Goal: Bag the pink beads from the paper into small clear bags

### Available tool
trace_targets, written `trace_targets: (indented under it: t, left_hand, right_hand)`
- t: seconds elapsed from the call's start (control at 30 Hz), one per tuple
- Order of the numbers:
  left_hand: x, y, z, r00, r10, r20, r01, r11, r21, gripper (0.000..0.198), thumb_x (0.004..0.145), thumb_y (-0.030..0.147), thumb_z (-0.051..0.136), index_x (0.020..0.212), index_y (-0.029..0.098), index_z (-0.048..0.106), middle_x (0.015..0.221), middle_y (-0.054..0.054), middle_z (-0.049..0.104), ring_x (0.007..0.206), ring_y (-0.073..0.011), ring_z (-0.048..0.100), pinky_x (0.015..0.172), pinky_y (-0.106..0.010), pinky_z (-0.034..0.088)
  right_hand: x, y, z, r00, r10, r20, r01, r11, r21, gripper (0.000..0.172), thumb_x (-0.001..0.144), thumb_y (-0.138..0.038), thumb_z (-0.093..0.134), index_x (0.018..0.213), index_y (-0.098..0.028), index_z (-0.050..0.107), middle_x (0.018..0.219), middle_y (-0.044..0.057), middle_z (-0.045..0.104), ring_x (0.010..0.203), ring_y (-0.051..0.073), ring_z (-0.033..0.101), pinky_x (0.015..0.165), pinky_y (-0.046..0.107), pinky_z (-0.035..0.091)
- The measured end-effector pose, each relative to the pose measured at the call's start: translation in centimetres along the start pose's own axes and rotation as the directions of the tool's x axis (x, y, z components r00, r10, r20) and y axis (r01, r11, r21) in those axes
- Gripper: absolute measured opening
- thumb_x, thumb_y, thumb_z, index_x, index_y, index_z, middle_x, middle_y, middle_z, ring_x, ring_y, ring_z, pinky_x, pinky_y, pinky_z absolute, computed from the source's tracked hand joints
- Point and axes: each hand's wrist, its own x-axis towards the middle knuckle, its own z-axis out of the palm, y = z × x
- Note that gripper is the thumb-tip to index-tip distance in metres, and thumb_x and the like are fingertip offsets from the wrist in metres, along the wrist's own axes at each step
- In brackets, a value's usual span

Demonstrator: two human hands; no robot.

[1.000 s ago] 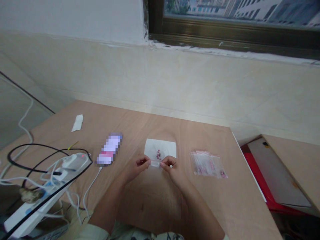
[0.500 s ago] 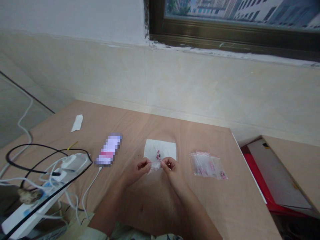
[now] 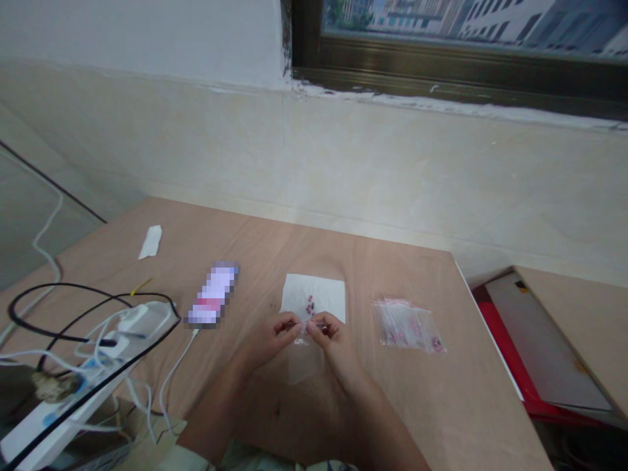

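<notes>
A power strip [image 3: 88, 379] with tangled cables lies nearest, at the left edge of the surface [image 3: 392, 405]. At centre, a small clear bag [image 3: 304, 363] rests flat. Its far edge is pinched between the fingers of the left hand [image 3: 272, 337] and the right hand [image 3: 330, 337], fingertips nearly meeting. Just beyond them is a white paper [image 3: 324, 291] carrying pink beads [image 3: 310, 303]. A pile of bags [image 3: 407, 324] lies to the right, a phone [image 3: 212, 294] to the left, and a paper scrap [image 3: 150, 242] farther left.

Left hand [image 3: 271, 335] and right hand [image 3: 331, 335] close together, fingertips in pinches, forearms inward.
</notes>
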Motion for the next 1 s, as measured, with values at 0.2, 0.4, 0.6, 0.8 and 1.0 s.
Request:
trace_targets:
  t: [0.2,0.4,0.6,0.8,1.0]
  left_hand:
    - [0.1,0.3,-0.1,1.000,0.000,0.006,0.000,1.000,0.016,0.022,0.074,0.033,0.045,0.066,0.016,0.056,0.062,0.002,0.051,0.064,-0.0118,0.048,0.060,-0.021,0.038]
    - [0.2,0.2,-0.7,0.997,-0.015,-0.074,0.019,0.998,0.053,0.020,0.073,0.033,0.047,0.070,0.017,0.058,0.066,0.000,0.055,0.067,-0.0131,0.051,0.062,-0.022,0.039]
    - [0.2,0.3,-1.1,0.994,0.044,-0.101,-0.023,0.980,0.196,0.019,0.074,0.032,0.046,0.070,0.017,0.056,0.066,0.001,0.054,0.066,-0.0125,0.050,0.062,-0.022,0.038]
    - [0.0,0.6,-0.2,0.997,0.069,-0.041,-0.059,0.974,0.218,0.019,0.076,0.031,0.043,0.072,0.016,0.055,0.069,0.002,0.053,0.067,-0.0112,0.049,0.063,-0.021,0.039]
    - [-0.1,0.6,-0.6,0.992,0.109,-0.068,-0.088,0.961,0.262,0.018,0.075,0.029,0.043,0.066,0.016,0.053,0.066,0.002,0.051,0.066,-0.0110,0.048,0.063,-0.022,0.038]
  right_hand:
    - [0.1,0.0,-0.5,1.000,0.024,-0.011,-0.023,0.996,0.083,0.022,0.062,-0.037,0.060,0.059,-0.017,0.052,0.057,-0.002,0.052,0.054,0.011,0.046,0.054,0.022,0.035]
    - [0.3,0.0,-1.0,0.997,0.053,-0.048,-0.052,0.998,0.017,0.023,0.062,-0.039,0.058,0.059,-0.017,0.053,0.056,-0.002,0.053,0.052,0.011,0.045,0.052,0.023,0.034]
    - [0.4,-0.5,-1.2,0.993,-0.102,-0.062,0.082,0.960,-0.268,0.011,0.063,-0.029,0.058,0.067,-0.019,0.059,0.072,0.002,0.060,0.072,0.016,0.050,0.065,0.027,0.036]
    - [0.0,-1.0,-0.9,0.980,-0.180,-0.086,0.143,0.934,-0.328,0.008,0.064,-0.025,0.056,0.061,-0.018,0.056,0.063,0.000,0.055,0.064,0.014,0.046,0.062,0.026,0.035]
    - [-0.1,-0.5,-0.7,1.000,0.002,0.001,-0.002,0.996,-0.088,0.018,0.064,-0.034,0.057,0.066,-0.016,0.055,0.066,0.000,0.055,0.061,0.013,0.048,0.058,0.024,0.035]
